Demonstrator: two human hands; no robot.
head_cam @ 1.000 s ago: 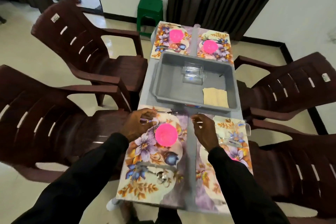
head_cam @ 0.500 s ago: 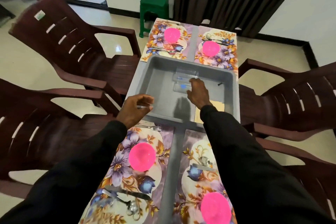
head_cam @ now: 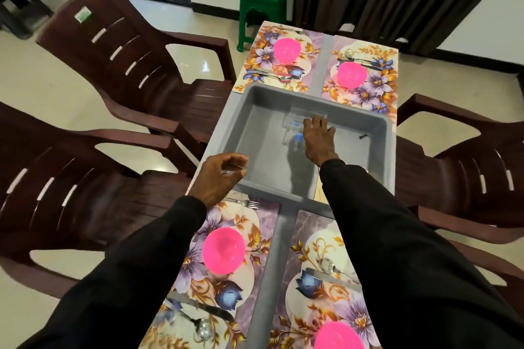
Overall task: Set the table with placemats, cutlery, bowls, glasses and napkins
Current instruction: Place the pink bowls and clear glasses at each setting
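Clear glasses (head_cam: 296, 125): apparently two, lying on their sides on the floor of the grey tub (head_cam: 255, 127), mid-table. Right hand (head_cam: 319, 140): over them, fingers spread wide, nothing held; best to close round one body, lift it clear of the tub wall and stand it upright beside a far pink bowl (head_cam: 351, 75). Left hand (head_cam: 219, 178): curled at the tub's near rim; whether it holds anything cannot be told

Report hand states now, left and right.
Left hand: curled round what looks like a clear glass, hard to confirm.
Right hand: open, fingers spread over the glasses in the grey tub, gripping nothing yet.
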